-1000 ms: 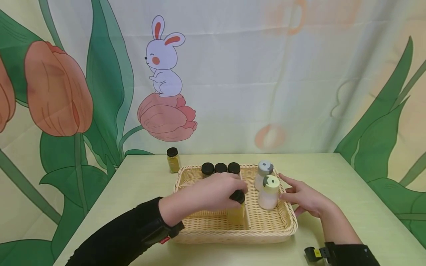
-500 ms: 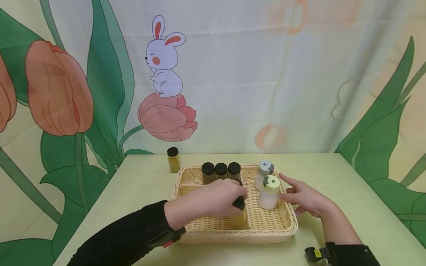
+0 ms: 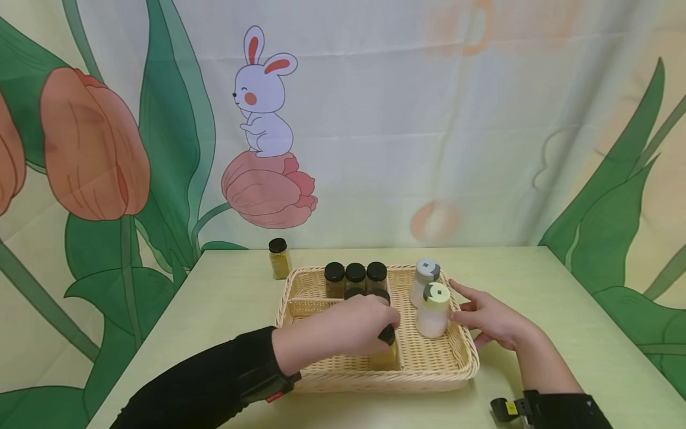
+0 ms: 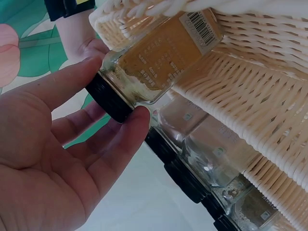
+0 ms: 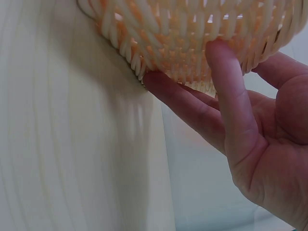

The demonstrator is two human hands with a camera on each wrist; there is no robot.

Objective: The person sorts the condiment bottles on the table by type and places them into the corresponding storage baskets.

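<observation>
My left hand (image 3: 356, 325) pinches the black lid of a spice jar (image 4: 154, 62) between thumb and fingers. This glass jar holds yellow-brown powder and has a barcode label. It stands in the front of the left part of a wicker basket (image 3: 375, 376), against the divider, partly hidden by the hand. Other black-lidded spice jars (image 3: 355, 274) stand behind it. At the basket's right side, my right hand (image 3: 495, 322) touches the outer wall and rim with extended, spread fingers (image 5: 231, 91).
Two white shakers, one with a grey lid (image 3: 427, 271) and one with a pale yellow lid (image 3: 436, 296), stand in the basket's right compartment. Another spice jar (image 3: 280, 262) stands on the table (image 3: 230, 298) beyond the basket's back left corner. A printed curtain (image 3: 375, 119) hangs behind.
The left hand has moved a little lower and nearer the front with the spice jar, uncovering more lids behind it. The right hand stays at the basket's side.
</observation>
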